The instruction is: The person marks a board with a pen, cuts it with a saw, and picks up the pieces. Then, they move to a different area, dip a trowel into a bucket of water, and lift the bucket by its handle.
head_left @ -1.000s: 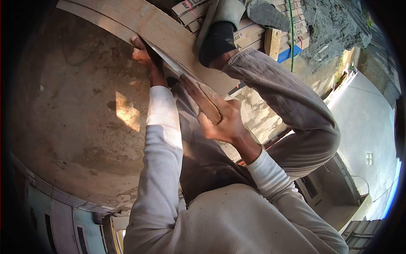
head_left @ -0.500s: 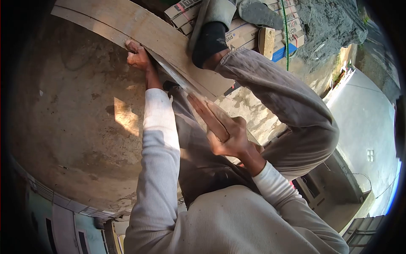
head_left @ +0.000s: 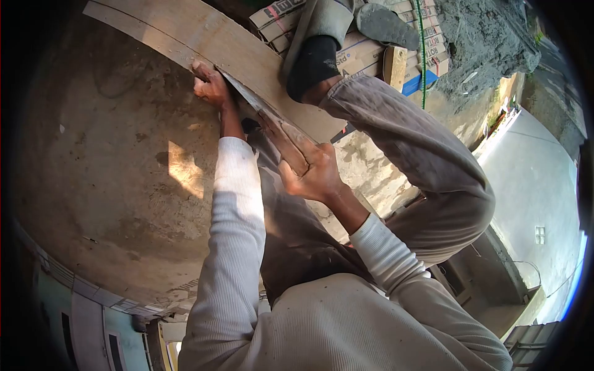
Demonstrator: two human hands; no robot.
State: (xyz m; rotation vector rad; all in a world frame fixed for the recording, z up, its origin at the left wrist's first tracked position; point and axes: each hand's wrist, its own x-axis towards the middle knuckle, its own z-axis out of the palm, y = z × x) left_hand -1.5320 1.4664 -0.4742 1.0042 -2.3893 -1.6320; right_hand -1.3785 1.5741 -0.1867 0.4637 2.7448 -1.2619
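A handsaw with a wooden handle [head_left: 288,141] is wrapped in my right hand [head_left: 315,175]. Its thin metal blade [head_left: 245,94] runs away from me along a long wooden board [head_left: 204,38], overlapping the near edge. My left hand [head_left: 212,85] is closed on that same edge, just left of the blade, with the thumb on top and the other fingers partly hidden. A dark line runs lengthwise along the far left part of the board. My foot in a dark sock and sandal [head_left: 314,59] rests at the board's right side.
Printed cardboard boxes [head_left: 359,55] are stacked beyond the board, with a loose sandal [head_left: 387,26] and a wood block [head_left: 395,67] on them. A green cord [head_left: 423,55] hangs across. Grey wet-looking mortar [head_left: 482,46] lies right; concrete floor [head_left: 111,167] stretches left.
My right hand has pushed the saw forward and to the left, so less blade shows between handle and board. My left hand keeps its hold on the board edge. The view shifted slightly.
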